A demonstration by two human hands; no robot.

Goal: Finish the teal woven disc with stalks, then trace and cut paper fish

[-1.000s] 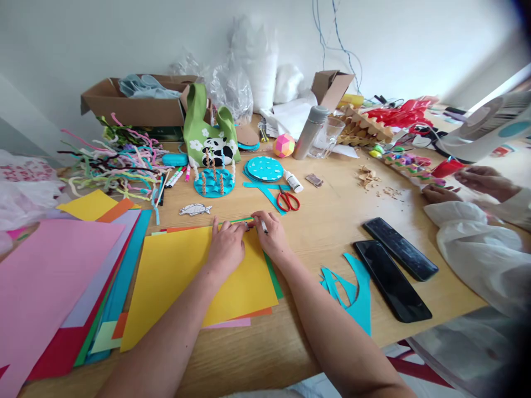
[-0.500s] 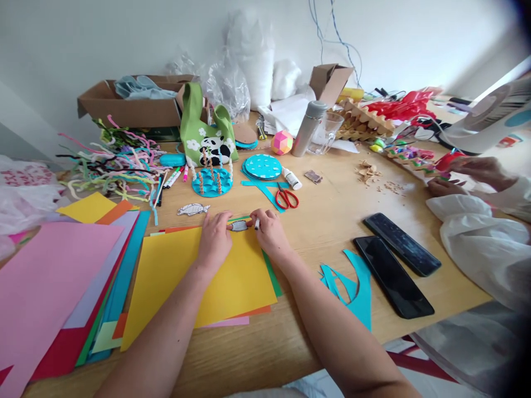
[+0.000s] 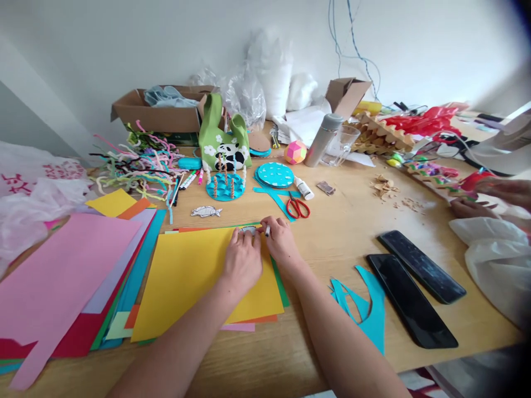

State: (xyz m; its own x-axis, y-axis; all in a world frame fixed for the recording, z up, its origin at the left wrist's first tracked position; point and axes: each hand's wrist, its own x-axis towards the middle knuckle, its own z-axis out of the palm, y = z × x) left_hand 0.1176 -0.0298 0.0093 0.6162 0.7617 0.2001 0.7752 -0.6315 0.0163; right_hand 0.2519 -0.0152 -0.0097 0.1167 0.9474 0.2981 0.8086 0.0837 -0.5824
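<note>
My left hand (image 3: pixel 244 260) lies with its fingers stretched out on a small paper cutout (image 3: pixel 249 229), pressing it near the top edge of a yellow paper sheet (image 3: pixel 194 271). The fingers cover much of the cutout. Beside it, my right hand (image 3: pixel 281 241) is closed around a thin marker (image 3: pixel 267 230), whose white end shows between the fingers; its tip is hidden. A paper fish (image 3: pixel 206 211) with drawn lines rests on the table just beyond the yellow sheet. Red-handled scissors (image 3: pixel 298 208) lie past my right hand, by blue paper strips (image 3: pixel 271 192).
Coloured paper (image 3: pixel 78 265) is stacked at left, under tangled pipe cleaners (image 3: pixel 136 160). Blue discs (image 3: pixel 275 174), a glue bottle (image 3: pixel 305 188) and a flask (image 3: pixel 326 139) stand behind. Two phones (image 3: pixel 410 301) and blue scraps (image 3: pixel 371 304) lie right. A co-worker's hands (image 3: pixel 493 196) are at far right.
My left hand has moved right, from the cutout's left end to lying over it. My right hand still holds the marker at its right end. The whole view has shifted slightly.
</note>
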